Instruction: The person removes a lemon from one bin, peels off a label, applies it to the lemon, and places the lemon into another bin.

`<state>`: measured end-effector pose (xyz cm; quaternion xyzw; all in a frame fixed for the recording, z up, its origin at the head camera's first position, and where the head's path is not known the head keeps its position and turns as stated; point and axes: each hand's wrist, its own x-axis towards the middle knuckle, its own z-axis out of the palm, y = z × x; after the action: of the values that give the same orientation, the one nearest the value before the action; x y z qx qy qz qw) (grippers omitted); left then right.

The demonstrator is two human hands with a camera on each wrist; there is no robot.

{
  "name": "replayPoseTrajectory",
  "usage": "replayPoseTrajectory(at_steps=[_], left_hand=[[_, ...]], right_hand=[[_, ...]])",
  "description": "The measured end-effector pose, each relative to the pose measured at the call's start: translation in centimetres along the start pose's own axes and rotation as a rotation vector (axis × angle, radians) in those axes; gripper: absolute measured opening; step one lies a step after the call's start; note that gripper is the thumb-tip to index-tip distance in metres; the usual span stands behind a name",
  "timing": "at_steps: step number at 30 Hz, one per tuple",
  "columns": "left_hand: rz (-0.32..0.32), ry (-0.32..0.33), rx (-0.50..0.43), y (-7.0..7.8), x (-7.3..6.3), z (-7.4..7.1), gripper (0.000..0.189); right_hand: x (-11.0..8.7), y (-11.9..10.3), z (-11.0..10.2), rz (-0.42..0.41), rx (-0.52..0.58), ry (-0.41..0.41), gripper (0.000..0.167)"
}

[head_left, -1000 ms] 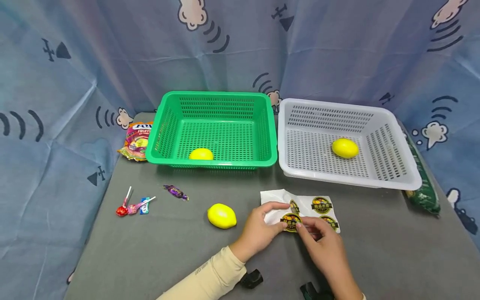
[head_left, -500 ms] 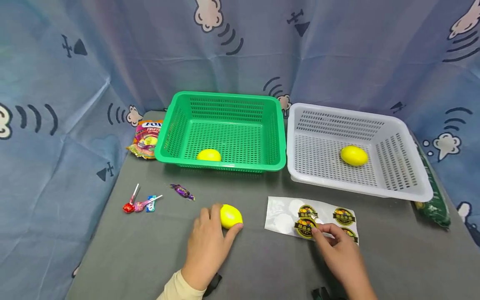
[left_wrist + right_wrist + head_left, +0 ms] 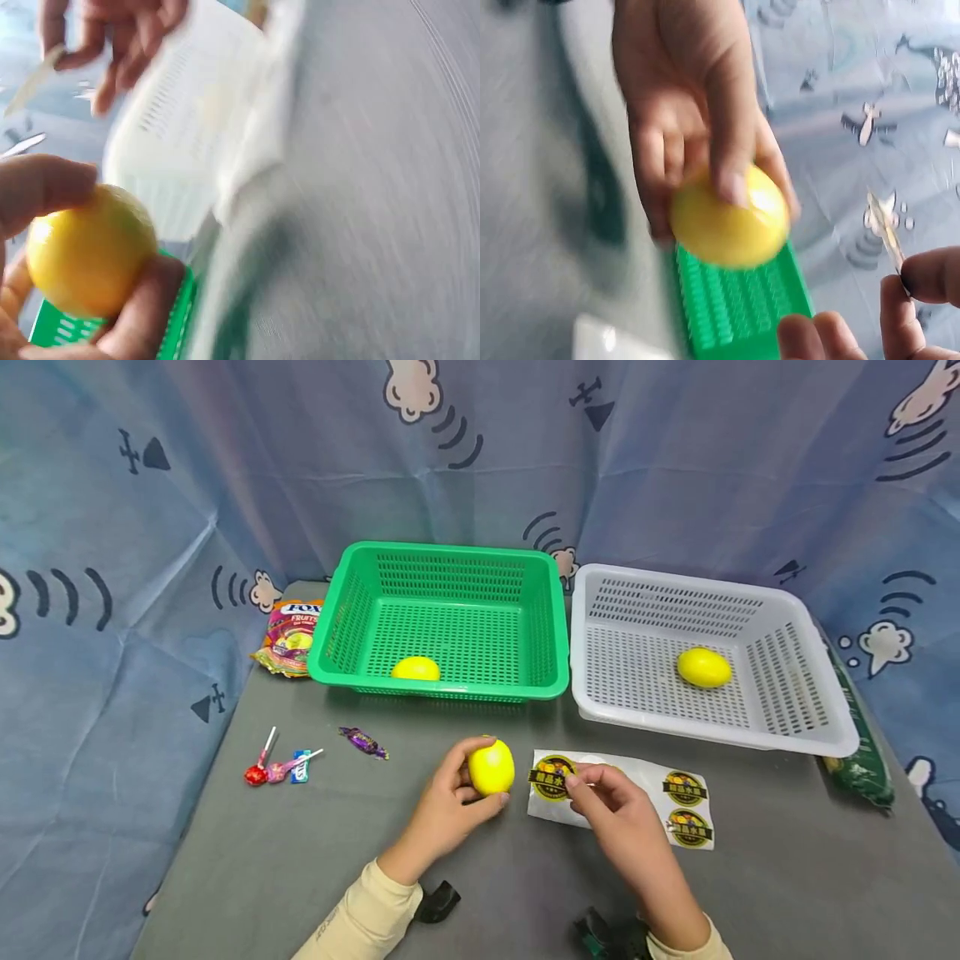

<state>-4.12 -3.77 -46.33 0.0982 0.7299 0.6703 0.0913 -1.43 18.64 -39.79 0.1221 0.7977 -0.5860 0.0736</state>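
My left hand (image 3: pixel 446 806) grips a yellow lemon (image 3: pixel 492 767) between thumb and fingers, its face turned toward the right hand. In the left wrist view the lemon (image 3: pixel 94 251) fills the grasp, thumb on one side and fingers on the other. My right hand (image 3: pixel 626 810) pinches a round black-and-gold sticker (image 3: pixel 552 777) at its edge, a short way right of the lemon. Edge-on, the sticker (image 3: pixel 886 232) looks thin in the right wrist view. Under the right hand lies a white sticker sheet (image 3: pixel 645 772) with further round stickers, partly hidden.
A green basket (image 3: pixel 438 689) and a white basket (image 3: pixel 712 735) stand at the back, each with one lemon inside. Left lie lollipops (image 3: pixel 258 772), a purple-wrapped candy (image 3: pixel 363 742) and a candy bag (image 3: pixel 291 639). A green bag (image 3: pixel 858 768) sits beyond the white basket.
The left hand left the sticker sheet, took the lemon from the table and brought it right. The right hand peeled a sticker off the sheet and moved left with it.
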Motion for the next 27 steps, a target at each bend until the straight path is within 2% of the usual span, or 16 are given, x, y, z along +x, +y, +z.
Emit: replayPoseTrajectory(at_steps=[2,3,5,9,12,17,19,21,24,26,27], left_hand=[[0.001,-0.049,-0.216,0.1,0.1,-0.2,0.071],[0.012,-0.072,-0.283,0.2,0.1,-0.2,0.07],[0.047,-0.095,-0.348,0.3,0.0,-0.1,0.064],[0.139,-0.082,-0.364,0.3,0.0,0.2,0.05],[0.174,-0.066,-0.363,0.2,0.0,0.3,0.048],[0.232,-0.073,-0.412,0.4,-0.1,0.3,0.043],[0.244,-0.091,-0.463,0.6,-0.2,0.3,0.041],[0.225,-0.117,-0.526,0.9,-0.3,0.1,0.04],[0.153,-0.149,-0.623,1.4,-0.5,-0.2,0.046],[0.097,-0.145,-0.67,1.6,-0.7,-0.3,0.05],[0.071,-0.136,-0.692,1.7,-0.7,-0.3,0.051]], right_hand=[[0.2,-0.9,0.8,-0.02,0.041,-0.023,0.021],[0.3,-1.2,1.2,-0.03,0.049,-0.029,0.021],[0.4,-1.7,1.7,-0.05,0.04,-0.041,0.02],[0.6,-2.0,2.5,-0.079,0.007,-0.057,0.019],[0.6,-2.2,2.9,-0.093,-0.012,-0.058,0.018],[0.6,-2.2,3.2,-0.132,0.031,-0.061,0.016],[0.8,-1.9,3.3,-0.137,0.067,-0.074,0.017],[1.0,-1.5,3.4,-0.126,0.107,-0.098,0.019],[1.2,-1.0,3.4,-0.073,0.161,-0.143,0.02],[1.4,-0.7,3.3,-0.061,0.16,-0.141,0.02],[1.5,-0.6,3.2,-0.08,0.146,-0.126,0.021]])
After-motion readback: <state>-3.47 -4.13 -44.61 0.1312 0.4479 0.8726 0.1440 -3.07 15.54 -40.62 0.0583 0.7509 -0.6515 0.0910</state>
